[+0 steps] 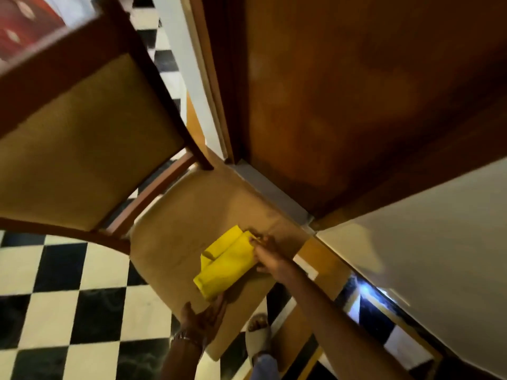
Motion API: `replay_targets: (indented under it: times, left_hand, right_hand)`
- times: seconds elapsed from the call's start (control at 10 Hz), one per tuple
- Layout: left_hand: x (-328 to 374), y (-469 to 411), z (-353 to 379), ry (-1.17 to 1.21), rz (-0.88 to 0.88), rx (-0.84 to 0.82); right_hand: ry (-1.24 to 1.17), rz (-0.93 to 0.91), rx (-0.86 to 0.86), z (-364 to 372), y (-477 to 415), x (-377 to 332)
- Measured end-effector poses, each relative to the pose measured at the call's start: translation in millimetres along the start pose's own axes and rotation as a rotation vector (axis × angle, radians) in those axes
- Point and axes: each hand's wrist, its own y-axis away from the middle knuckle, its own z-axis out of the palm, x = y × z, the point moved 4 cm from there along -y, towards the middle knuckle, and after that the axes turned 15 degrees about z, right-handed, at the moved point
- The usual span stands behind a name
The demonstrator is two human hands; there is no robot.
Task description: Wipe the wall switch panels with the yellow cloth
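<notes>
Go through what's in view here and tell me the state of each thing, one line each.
yellow cloth: folded, lying on the chair seat.
right hand: at the cloth's far end, fingers closing on it.
left hand: open, palm up, at the cloth's near end.
chair: upright, seat holding only the cloth.
wooden door: looks closed, though blurred.
wall switch panels: none in view.
</notes>
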Motion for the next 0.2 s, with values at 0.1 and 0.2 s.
replay_targets:
  times: [0.1, 0.2]
  left_hand:
    - [-11, 38, 20, -0.253, 0.112, -0.033]
    - [-25, 93, 42, -0.861, 0.483, -0.009]
  right_hand:
    - [0.303, -0.221, 0.134, -9, 34, 10]
    - [0.476, -0.340, 0.244, -51, 93, 29]
